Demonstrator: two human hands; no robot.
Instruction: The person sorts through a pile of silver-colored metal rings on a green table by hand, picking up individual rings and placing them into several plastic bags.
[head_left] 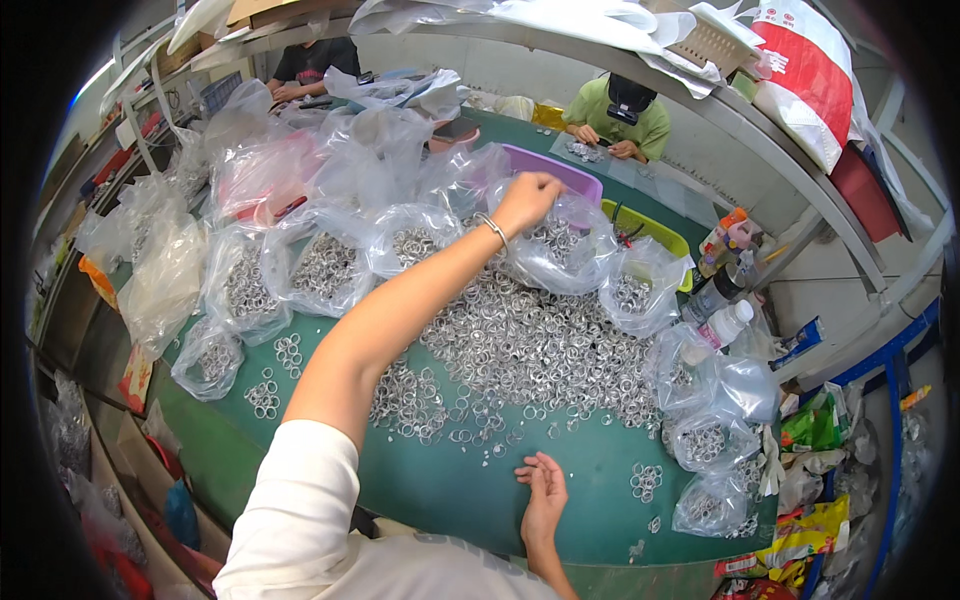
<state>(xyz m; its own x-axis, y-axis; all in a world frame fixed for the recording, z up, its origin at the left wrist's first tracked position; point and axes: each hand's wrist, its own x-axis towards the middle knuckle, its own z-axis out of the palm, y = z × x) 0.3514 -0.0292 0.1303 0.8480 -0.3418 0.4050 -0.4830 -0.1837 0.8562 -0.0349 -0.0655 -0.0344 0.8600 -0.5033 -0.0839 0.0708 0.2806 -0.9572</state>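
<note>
My left hand reaches far across the table, above a clear plastic bag of silver rings. Its fingers are curled closed, and what they hold, if anything, is hidden. A silver bangle circles that wrist. Near the front edge, my right hand hovers low over the green table top, fingers loosely bent and apart, nothing visible in them. Beyond it spreads a large heap of silver rings, with a smaller pile to its left. Small ring clusters lie at the right.
Open bags of rings line the heap's far and left sides; more bags stand at the right. Behind are a purple bin and a green-yellow tray. Bottles stand right. A person in a green shirt works opposite.
</note>
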